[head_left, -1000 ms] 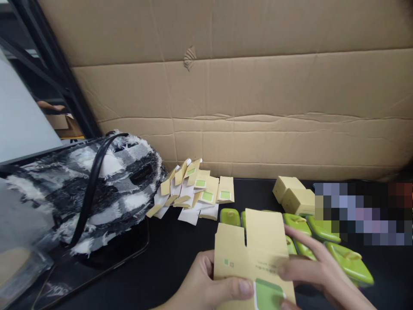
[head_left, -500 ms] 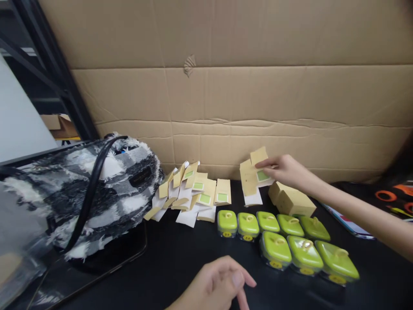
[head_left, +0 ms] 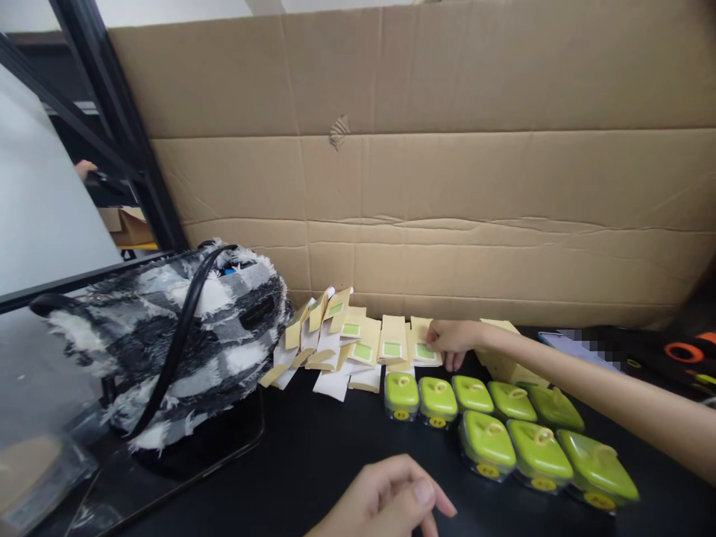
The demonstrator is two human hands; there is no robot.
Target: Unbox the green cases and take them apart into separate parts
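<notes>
My right hand reaches far forward and pinches a flat tan carton blank with a green square, pressing it down at the right end of a row of several overlapping blanks along the cardboard wall. My left hand hovers low at the front edge, fingers loosely curled with nothing in them. Several small clear boxes with green lids stand in two rows between the hands. Folded tan cartons sit just behind my right forearm.
A furry black-and-white handbag with a black strap fills the left on a dark tray. A tall cardboard sheet walls the back. Flat printed items lie at the far right. Another person's hand shows far left behind a black frame.
My right hand carried the carton blank from in front of me to the back and lowered it onto the end of the row. My left hand let go and stayed low.
</notes>
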